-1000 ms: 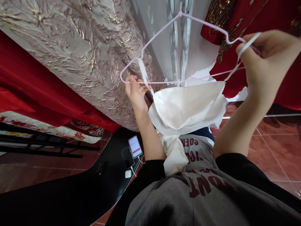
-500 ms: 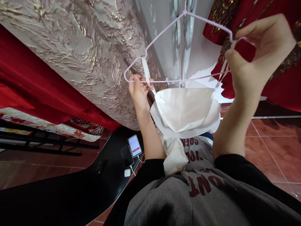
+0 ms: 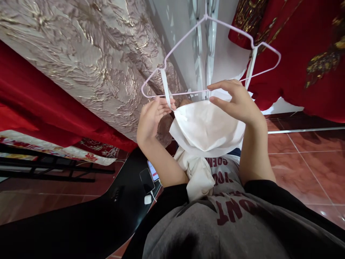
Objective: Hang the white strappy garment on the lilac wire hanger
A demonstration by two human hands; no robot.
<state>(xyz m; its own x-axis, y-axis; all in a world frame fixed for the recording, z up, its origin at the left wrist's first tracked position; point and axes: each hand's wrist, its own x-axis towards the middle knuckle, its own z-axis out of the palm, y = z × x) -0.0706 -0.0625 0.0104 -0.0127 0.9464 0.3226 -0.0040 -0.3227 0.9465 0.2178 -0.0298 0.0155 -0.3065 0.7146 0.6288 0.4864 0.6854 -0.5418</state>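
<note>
"Where's the white garment (image 3: 203, 126)?"

"Between the hands, strung below the hanger (image 3: 206, 17), whose long axis runs left to right."

"And the hands?"

"Right hand (image 3: 238, 99): thumb and fingers parted, across its top edge. Left hand (image 3: 155, 117): beside the left strap (image 3: 165, 84); can't tell if it's gripping."

"Anything crowding them?"

"Gold-patterned cloth (image 3: 94, 64) behind the left, red cloth (image 3: 291, 32) behind the hanger's right end."

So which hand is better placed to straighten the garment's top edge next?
Probably the right hand: its fingers are spread near the middle of that edge of the garment. The left hand is off at one end, by the left strap.
</note>
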